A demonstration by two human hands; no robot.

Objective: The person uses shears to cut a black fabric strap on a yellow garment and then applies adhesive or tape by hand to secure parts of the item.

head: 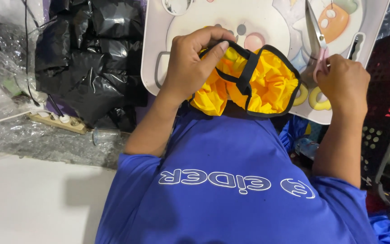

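From the head view, I see my left hand [190, 63] pinching the black trim of the yellow cloth [267, 88], which bunches just right of that grip. My right hand [343, 83] is closed around the scissors [316, 38], blades pointing up over the white tray [152, 40].

Single head-worn view, looking steeply down from close above. Left hand [190, 63] and right hand [343, 83] sit in upper frame; the wearer's blue shirt [231, 180] fills the space below them.

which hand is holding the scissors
The right hand, at the tray's right edge, grips the pink-handled scissors. The left hand instead pinches the black strap of the yellow fabric.
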